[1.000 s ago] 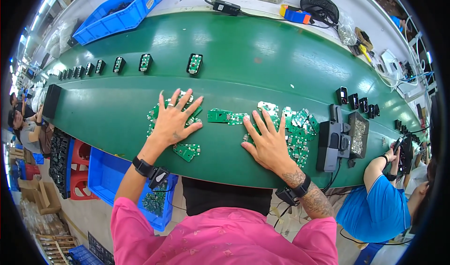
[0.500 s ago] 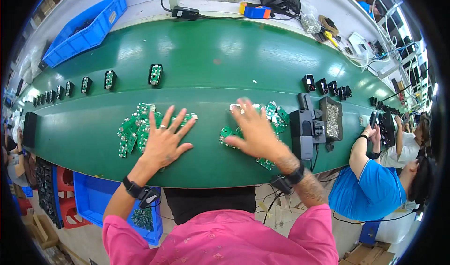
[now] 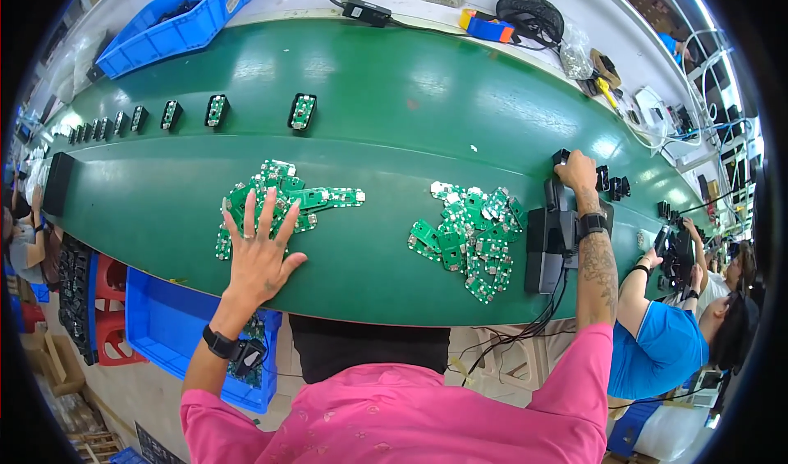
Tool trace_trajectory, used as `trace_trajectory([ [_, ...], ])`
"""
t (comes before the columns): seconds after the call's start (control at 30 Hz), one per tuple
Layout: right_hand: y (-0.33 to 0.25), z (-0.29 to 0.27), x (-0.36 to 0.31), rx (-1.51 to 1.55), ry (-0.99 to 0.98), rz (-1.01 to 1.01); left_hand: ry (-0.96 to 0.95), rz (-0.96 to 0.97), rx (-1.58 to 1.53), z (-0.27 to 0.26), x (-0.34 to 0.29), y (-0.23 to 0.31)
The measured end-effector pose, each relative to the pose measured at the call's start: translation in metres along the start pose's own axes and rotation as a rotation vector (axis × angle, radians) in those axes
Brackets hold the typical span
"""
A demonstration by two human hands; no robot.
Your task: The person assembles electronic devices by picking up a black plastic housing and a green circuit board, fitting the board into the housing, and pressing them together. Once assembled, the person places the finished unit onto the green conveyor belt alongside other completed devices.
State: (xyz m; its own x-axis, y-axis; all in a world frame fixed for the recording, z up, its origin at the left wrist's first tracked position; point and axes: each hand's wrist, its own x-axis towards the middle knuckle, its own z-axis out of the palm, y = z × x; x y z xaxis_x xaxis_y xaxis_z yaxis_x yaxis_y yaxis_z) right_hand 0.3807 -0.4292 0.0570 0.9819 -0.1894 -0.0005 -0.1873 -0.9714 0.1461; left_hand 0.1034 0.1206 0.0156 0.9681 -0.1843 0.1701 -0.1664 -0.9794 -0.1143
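Observation:
My left hand (image 3: 258, 259) lies with its fingers spread over the left pile of green circuit boards (image 3: 289, 187), the fingertips resting on the boards. Out to the right, my right hand (image 3: 579, 173) has its fingers closed on a small open black case (image 3: 561, 157) just beyond the black device (image 3: 543, 246). A second pile of green circuit boards (image 3: 468, 242) lies loose between my hands. More black cases (image 3: 609, 182) stand just right of my right hand.
Black cases with green boards inside (image 3: 302, 113) form a row along the table's (image 3: 369, 292) left side. A blue bin (image 3: 176, 25) sits at the far left, another blue bin (image 3: 156, 333) below the table edge. A co-worker in a blue shirt (image 3: 661, 349) works at the right.
My right hand has left the right board pile and reached right and away to a black case. My left hand has shifted slightly left and nearer, still on its pile.

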Motion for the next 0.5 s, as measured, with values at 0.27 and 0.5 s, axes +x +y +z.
trace_trajectory([
  [0.27,-0.098,-0.048,-0.129,0.771,-0.005,-0.368,0.211,-0.088,-1.050,-0.029,-0.010,0.111],
  [0.5,-0.177,-0.025,-0.310,1.072,-0.290,-0.592,0.181,-0.164,-1.099,-0.026,0.000,0.173],
])
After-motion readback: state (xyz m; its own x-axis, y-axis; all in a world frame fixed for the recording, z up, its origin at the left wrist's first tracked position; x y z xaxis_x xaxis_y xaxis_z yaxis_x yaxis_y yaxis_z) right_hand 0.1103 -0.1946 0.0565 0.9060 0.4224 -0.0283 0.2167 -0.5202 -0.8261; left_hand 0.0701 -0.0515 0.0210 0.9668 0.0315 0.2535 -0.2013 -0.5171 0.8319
